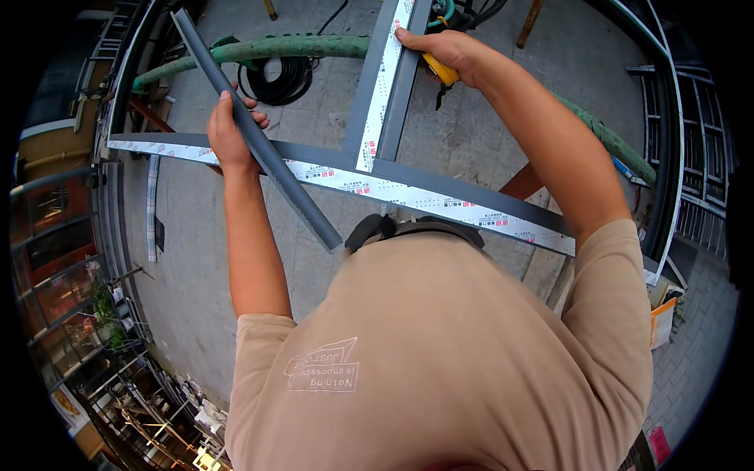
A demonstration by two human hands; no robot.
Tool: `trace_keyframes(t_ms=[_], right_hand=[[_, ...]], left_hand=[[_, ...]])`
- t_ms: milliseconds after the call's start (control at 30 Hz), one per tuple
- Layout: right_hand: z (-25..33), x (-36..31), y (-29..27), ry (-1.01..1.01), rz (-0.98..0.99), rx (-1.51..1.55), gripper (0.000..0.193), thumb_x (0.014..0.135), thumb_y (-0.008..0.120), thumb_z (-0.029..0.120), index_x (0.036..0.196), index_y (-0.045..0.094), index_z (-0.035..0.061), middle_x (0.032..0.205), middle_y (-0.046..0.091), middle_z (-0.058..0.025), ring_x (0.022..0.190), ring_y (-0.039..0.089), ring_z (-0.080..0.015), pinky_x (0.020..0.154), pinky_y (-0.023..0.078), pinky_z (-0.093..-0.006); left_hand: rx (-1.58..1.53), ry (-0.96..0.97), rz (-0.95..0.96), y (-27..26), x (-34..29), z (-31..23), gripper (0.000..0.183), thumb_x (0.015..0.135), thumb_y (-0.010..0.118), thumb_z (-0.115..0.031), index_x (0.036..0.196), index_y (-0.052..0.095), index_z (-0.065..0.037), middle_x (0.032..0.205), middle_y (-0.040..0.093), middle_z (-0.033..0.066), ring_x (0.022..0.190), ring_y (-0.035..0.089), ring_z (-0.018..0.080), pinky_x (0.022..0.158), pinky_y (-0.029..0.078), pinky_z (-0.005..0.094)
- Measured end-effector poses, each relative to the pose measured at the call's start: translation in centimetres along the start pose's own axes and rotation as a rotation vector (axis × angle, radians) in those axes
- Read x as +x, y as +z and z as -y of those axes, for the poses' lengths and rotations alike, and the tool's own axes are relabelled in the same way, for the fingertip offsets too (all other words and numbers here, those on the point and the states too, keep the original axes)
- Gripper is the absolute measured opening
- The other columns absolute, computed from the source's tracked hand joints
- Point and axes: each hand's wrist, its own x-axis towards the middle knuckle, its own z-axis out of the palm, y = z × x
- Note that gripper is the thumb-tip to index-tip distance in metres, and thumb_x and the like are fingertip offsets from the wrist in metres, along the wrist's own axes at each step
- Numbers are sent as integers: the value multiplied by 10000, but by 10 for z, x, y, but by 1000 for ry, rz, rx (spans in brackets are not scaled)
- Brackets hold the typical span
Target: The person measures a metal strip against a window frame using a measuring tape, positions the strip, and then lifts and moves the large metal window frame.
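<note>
Grey paved floor (196, 259) spreads below the work, with a building front at nine o'clock and a metal ladder (695, 133) toward two to three. From the head view, a large dark outer frame (674, 157) curves up both sides. Within it, a crossbar (440, 196) runs from about ten o'clock to three, and a filmed upright bar (377, 94) reaches it from twelve, meeting it in a T. That much looks assembled, though whether the joint is fastened cannot be told. Printed white film is on both members.

Apart from these, a loose grey bar (267, 149) slants from eleven toward five, passing over the crossbar; touching or just above, it is hard to say. The left hand (229, 137), at ten, is closed round it, thumb on one side and fingers on the other. No fixing shows on this bar, so it seems not yet fitted anywhere. At one o'clock, the right hand (455, 56) rests its thumb on the upright bar and grips a yellow tool (441, 69) beneath; its other fingers are mostly hidden.

As for room, the loose bar's near end points close to the person's waist, its far end crosses above a green support (314, 47) near a coiled black hose (279, 98) at eleven, and floor shows toward nine.
</note>
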Motion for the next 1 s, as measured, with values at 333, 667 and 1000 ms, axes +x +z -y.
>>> trace_keyframes(t_ms=[333, 667, 1000], right_hand=[[-1, -4, 10, -81, -124, 3, 969, 841, 816, 730, 1322, 706, -104, 1281, 696, -262, 1208, 665, -356, 1036, 509, -403], [-18, 17, 16, -184, -167, 20, 929, 847, 757, 768, 1262, 764, -62, 1319, 725, -267, 1234, 702, -387, 1062, 494, -380], [-12, 14, 20, -218, -203, -9, 821, 859, 780, 681, 1267, 767, -32, 1241, 762, -229, 1132, 736, -339, 980, 540, -405]], left_hand=[[177, -150, 173, 16, -3, -26, 416, 1076, 641, -300, 1346, 594, 13, 932, 664, 66, 669, 652, 135, 595, 579, 291], [1099, 113, 618, 164, -32, -67, 552, 902, 881, -312, 1206, 627, 73, 927, 730, 144, 780, 716, 195, 724, 576, 339], [1165, 22, 560, 176, -29, -40, 1009, 772, 992, -392, 1498, 486, 93, 1141, 751, 206, 960, 763, 230, 898, 596, 327]])
